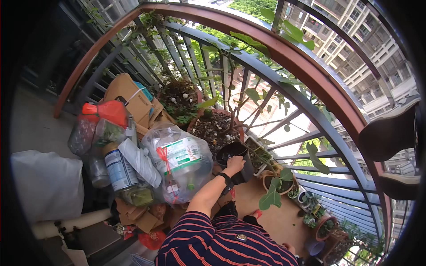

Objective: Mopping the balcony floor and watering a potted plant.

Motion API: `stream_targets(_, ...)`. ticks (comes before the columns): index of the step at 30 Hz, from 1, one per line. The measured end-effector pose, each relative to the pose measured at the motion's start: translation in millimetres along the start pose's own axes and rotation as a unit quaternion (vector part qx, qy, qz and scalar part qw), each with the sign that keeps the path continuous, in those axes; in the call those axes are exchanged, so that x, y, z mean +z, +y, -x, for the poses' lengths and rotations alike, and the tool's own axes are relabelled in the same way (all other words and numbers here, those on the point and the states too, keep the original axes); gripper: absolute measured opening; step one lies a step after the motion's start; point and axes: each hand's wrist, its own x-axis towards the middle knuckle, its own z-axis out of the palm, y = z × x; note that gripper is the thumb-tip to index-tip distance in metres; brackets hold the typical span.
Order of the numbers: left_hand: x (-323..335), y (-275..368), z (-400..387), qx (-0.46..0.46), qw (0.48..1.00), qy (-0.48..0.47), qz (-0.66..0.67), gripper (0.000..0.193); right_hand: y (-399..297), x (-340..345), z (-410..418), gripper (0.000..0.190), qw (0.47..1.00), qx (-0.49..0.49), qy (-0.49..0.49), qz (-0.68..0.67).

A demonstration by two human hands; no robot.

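My left hand (235, 165), with a black watch on its wrist, grips the rim of a dark plastic plant pot (245, 169). The pot's opening faces up, with a little dark matter inside. It stands or hangs just in front of a large terracotta-coloured pot (240, 124) of soil, where a fig plant (232, 99) grows. I cannot tell whether the dark pot rests on anything. Close to my left forearm lies a clear plastic bag (186, 166) of bottles and containers. My right hand (289, 247) shows only in part beside my striped shirt; its fingers are mostly hidden.
A curved balcony railing (286, 79) runs round the plants. Cardboard (133, 99), a red bag (106, 113) and a metal can (120, 169) are piled to the left. Small potted plants (325, 227) line the railing at lower right. Shoes (387, 136) hang at the far right.
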Motion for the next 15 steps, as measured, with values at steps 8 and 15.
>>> stream_targets(8, 8, -3, -5, -0.03, 0.999, -0.025, 0.025, 0.025, -10, 1, 5, 0.031, 1.0, 0.016, 0.002, 0.016)
stream_targets(15, -2, -31, -29, -0.047, 0.995, 0.041, 0.076, 0.031, -4, 4, 16, 0.033, 0.999, 0.043, 0.016, 0.023)
